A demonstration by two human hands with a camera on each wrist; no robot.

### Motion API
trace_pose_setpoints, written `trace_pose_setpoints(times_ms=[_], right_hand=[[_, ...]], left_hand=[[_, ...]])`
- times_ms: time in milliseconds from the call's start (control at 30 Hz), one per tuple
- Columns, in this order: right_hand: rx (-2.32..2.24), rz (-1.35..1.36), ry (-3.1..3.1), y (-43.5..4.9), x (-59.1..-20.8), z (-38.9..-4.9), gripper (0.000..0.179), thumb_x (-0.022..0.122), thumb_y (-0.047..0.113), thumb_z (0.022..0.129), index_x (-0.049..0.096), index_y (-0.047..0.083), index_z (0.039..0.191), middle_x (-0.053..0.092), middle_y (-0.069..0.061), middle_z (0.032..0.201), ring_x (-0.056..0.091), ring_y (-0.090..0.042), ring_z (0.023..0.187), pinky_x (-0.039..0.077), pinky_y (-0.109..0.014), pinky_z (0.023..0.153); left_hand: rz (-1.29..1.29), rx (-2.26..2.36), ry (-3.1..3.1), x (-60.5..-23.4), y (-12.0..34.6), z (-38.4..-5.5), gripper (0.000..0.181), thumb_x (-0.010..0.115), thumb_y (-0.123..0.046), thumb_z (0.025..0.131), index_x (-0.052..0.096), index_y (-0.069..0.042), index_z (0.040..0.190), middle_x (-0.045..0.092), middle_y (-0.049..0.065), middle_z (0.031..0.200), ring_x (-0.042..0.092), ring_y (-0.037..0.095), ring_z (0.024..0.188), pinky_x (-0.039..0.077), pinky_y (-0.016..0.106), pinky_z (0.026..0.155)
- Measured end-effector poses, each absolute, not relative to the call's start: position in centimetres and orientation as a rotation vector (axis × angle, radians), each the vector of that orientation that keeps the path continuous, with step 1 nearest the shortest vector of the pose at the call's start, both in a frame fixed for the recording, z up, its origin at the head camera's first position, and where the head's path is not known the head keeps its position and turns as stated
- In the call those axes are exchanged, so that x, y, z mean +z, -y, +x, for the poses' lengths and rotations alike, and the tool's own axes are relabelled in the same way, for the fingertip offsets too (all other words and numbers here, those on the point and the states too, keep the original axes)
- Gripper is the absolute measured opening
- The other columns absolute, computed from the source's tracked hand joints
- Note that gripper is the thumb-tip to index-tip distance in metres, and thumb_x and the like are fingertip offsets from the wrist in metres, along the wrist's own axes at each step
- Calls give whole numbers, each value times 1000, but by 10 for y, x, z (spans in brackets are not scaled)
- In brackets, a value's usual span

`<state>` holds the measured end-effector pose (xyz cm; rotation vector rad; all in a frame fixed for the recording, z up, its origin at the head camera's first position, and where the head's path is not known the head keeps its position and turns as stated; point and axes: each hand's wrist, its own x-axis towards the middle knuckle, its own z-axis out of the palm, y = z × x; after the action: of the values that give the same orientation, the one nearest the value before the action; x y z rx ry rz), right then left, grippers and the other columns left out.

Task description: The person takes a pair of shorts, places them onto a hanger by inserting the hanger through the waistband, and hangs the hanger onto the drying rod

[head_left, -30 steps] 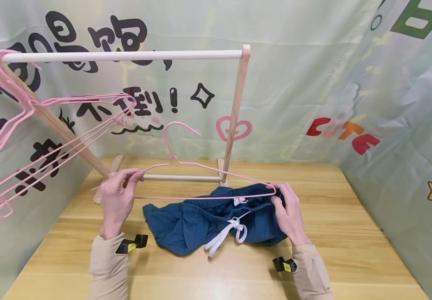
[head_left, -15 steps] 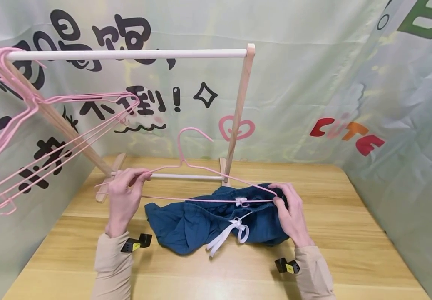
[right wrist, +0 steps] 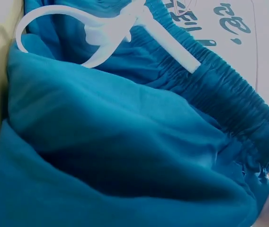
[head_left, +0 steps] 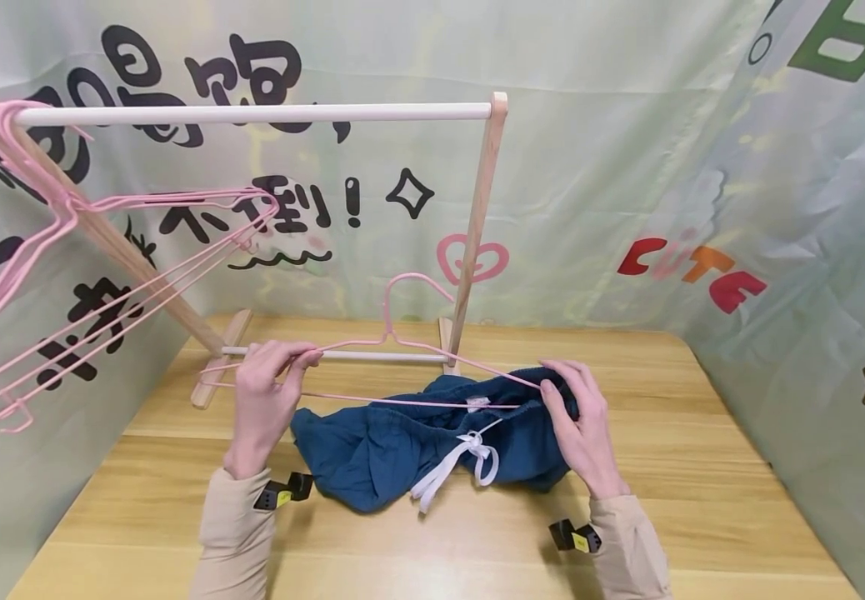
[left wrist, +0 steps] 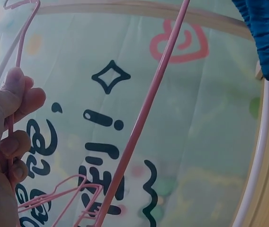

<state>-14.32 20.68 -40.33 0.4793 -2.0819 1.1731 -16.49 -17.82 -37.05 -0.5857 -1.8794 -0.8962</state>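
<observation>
My left hand (head_left: 271,400) pinches the left shoulder of a pink wire clothes hanger (head_left: 389,332); in the left wrist view thumb and fingers close round the wire. The hanger's right end goes into the waist opening of dark blue shorts (head_left: 365,462), its tip hidden by the cloth. My right hand (head_left: 581,421) grips the waistband at the right side, thumb towards me, and the waistband stands lifted there. In the right wrist view the gathered waistband (right wrist: 234,94) reaches fingertips at the right edge. A white drawstring (head_left: 447,471) hangs tied in a bow on the front.
Behind the shorts stands a rack with wooden posts (head_left: 475,225) and a white top rail (head_left: 267,114). Several pink hangers (head_left: 65,204) hang at its left end, reaching over the table's left side. Printed cloth walls (head_left: 590,167) enclose the wooden table (head_left: 672,433).
My left hand has moved right with the hanger, sliding its right end inside the waistband. My right hand has let the hanger's corner pass and stays at the waistband.
</observation>
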Motion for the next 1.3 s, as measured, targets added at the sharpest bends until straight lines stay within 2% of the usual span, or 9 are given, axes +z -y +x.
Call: trace_pose_setpoints(times_ms=[167, 300, 467, 633, 800, 867, 1000, 1133, 1300], right_hand=[[1271, 433, 1958, -204, -403, -144, 37, 65, -13, 88, 65, -4, 123, 63, -21, 118, 55, 0, 115, 40, -12, 102], [1407, 457, 1794, -203, -403, -146, 36, 65, -22, 82, 62, -15, 118, 64, -13, 115, 60, -5, 106, 46, -14, 94], [1645, 544, 1634, -204, -403, -146, 36, 61, -27, 81, 56, -22, 116, 62, -5, 116, 65, -10, 100, 49, -18, 91], [1695, 512, 1639, -205, -401, -144, 37, 64, -25, 81, 58, -20, 117, 64, -5, 115, 69, -9, 99, 52, -19, 94], [1738, 406, 1662, -205, -399, -142, 37, 67, -21, 82, 57, -21, 117, 67, -1, 112, 71, -7, 95, 55, -17, 87], [1762, 412, 1638, -204, -399, -142, 36, 67, -20, 82, 57, -21, 117, 67, -2, 112, 71, -8, 95, 56, -17, 84], [1805, 484, 1560, -204, -398, -141, 33, 64, -23, 83, 57, -21, 116, 66, -7, 114, 71, -12, 98, 57, -17, 82], [1819, 531, 1520, -204, -399, -141, 32, 61, -25, 83, 57, -21, 115, 65, -10, 115, 70, -15, 103, 57, -18, 84], [1823, 540, 1503, -203, -399, -141, 33, 60, -26, 83, 62, -14, 114, 63, -16, 115, 70, -16, 106, 57, -19, 86]], left_hand=[[-589, -886, 1883, -371, 175, -165, 3, 73, -2, 88, 75, -1, 89, 73, 10, 75, 64, 22, 68, 33, 23, 73], [-613, -855, 1918, -372, 171, -164, 11, 70, -11, 93, 76, -2, 90, 73, 9, 76, 62, 20, 68, 34, 26, 70], [-629, -809, 2016, -372, 166, -162, 8, 76, -4, 86, 77, -4, 94, 74, 7, 78, 60, 16, 66, 40, 25, 69], [-655, -787, 2045, -374, 161, -162, 13, 78, -2, 83, 77, -5, 95, 75, 5, 78, 62, 14, 63, 46, 26, 62], [-715, -771, 2044, -376, 154, -162, 15, 80, -2, 80, 77, -7, 94, 74, 3, 76, 57, 9, 57, 42, 22, 54], [-735, -769, 2055, -377, 151, -162, 17, 80, -2, 80, 77, -9, 95, 74, 1, 75, 55, 7, 56, 39, 20, 52], [-761, -769, 2078, -379, 145, -160, 18, 81, -3, 80, 76, -10, 95, 75, -1, 75, 60, 5, 57, 39, 17, 51], [-779, -770, 2112, -380, 141, -160, 14, 80, -5, 82, 76, -11, 94, 74, -3, 75, 63, 5, 58, 39, 17, 51], [-826, -784, 2139, -381, 135, -159, 10, 78, -8, 85, 76, -11, 95, 75, -3, 76, 66, 6, 60, 41, 17, 51]])
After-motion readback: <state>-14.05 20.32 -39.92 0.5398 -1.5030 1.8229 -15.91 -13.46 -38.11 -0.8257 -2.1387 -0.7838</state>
